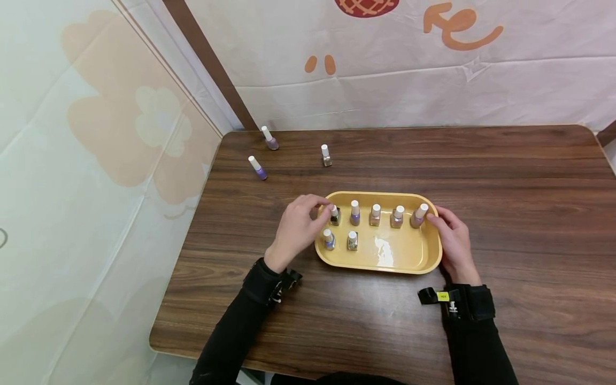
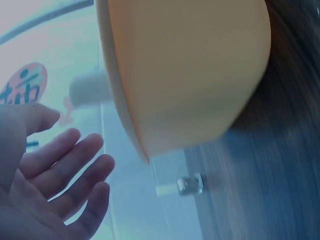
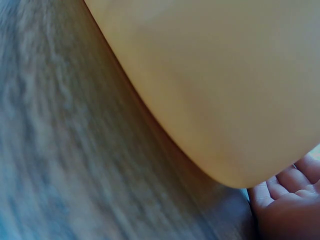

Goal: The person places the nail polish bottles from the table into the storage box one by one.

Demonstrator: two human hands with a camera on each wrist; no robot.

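Observation:
A yellow tray (image 1: 399,262) stands on the wooden table with several white-capped nail polish bottles inside. My left hand (image 1: 302,223) reaches over the tray's left end, thumb and forefinger beside the cap of a dark nail polish bottle (image 1: 335,216). In the left wrist view its fingers (image 2: 75,172) are spread and loosely bent, and a white cap (image 2: 90,89) shows past the rim, apart from the thumb. My right hand (image 1: 452,240) grips the tray's right end, thumb at the rim beside a mauve bottle (image 1: 418,215). A purple bottle (image 1: 329,239) and a clear one (image 1: 353,240) form the front row.
Beyond the tray, a mauve bottle (image 1: 270,139), a purple bottle (image 1: 258,168) and a clear glittery bottle (image 1: 326,156) stand on the table (image 1: 529,240). A printed curtain (image 1: 409,91) hangs behind the table, another (image 1: 110,214) along its left side.

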